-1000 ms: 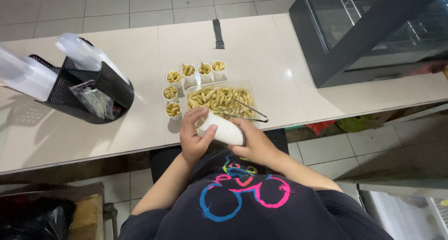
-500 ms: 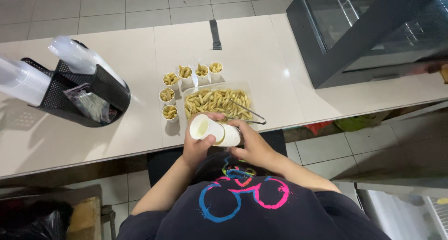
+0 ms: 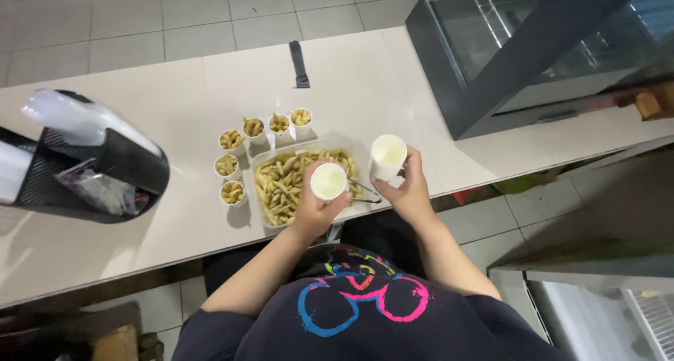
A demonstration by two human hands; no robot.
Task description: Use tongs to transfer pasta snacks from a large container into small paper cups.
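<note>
My left hand (image 3: 314,210) holds one empty white paper cup (image 3: 328,180) upright over the near edge of a clear tray (image 3: 261,157) of fried sticks (image 3: 281,182). A second white cup (image 3: 388,155), or a short stack of them, is gripped by my right hand (image 3: 407,190) just right of the tray. Metal tongs (image 3: 365,192) lie at the tray's right side, between my hands. Several small cups filled with the fried sticks (image 3: 254,128) stand along the tray's far and left sides.
A black mesh basket (image 3: 105,175) with plastic bags and white cup stacks sits at the left of the beige counter (image 3: 175,80). A glass display case (image 3: 519,45) stands at the right. A black flat tool (image 3: 300,62) lies far on the counter.
The cups were held together on their side near my body; now they are pulled apart, one upright in each hand, raised to the tray's near edge.
</note>
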